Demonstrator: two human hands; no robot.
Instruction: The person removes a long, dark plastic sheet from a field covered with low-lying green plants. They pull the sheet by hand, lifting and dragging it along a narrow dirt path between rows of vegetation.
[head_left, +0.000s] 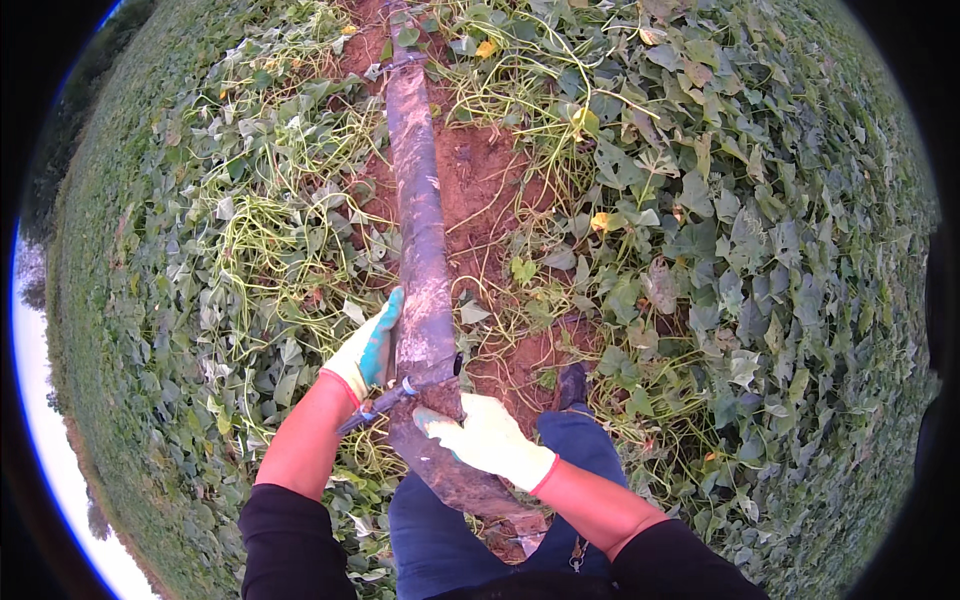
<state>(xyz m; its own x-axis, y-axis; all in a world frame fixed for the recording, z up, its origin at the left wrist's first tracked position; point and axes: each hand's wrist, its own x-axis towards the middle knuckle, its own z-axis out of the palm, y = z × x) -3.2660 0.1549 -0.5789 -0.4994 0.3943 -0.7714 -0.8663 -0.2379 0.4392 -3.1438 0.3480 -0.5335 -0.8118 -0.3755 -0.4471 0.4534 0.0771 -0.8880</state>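
A long, flat, dark irrigation hose (425, 225), smeared with reddish soil, runs from the top of the view down towards my legs. My left hand (366, 352), in a white glove with a teal coating, holds its left edge; the fingers beneath are hidden. From the right, my gloved right hand (491, 439) grips the hose lower down, its thumb over the upper face. Between the hands a thin dark branch tube (386, 400) with blue rings lies across the hose. The hose's lower part sags between my legs.
Leafy vines (277, 232) spread on the left, with more broad-leaved vines (697, 247) on the right. A strip of reddish soil (476, 180) shows beside the hose. Loose stems cross it near my shoe (573, 386). Another tube joint (405, 61) sits farther up the hose.
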